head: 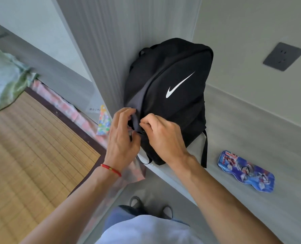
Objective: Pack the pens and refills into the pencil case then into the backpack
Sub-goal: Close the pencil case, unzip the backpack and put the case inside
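A black backpack [177, 106] with a white swoosh stands upright on the pale desk [251, 134], leaning against the corner panel. Its side zip gapes a little, showing grey lining. My left hand [123, 136] grips the fabric edge at the lower left of the bag. My right hand [162, 134] pinches a small metal zip pull beside that edge. A blue tin pencil case [246, 171] with cartoon figures lies shut on the desk to the right, apart from both hands. No pens or refills are in view.
A grey wall socket [284, 56] sits on the wall at upper right. To the left lies a bed with a bamboo mat [32, 147] and a green blanket [3, 78]. A colourful packet [103, 120] lies by the bed's edge. My feet [151, 206] stand on the floor below.
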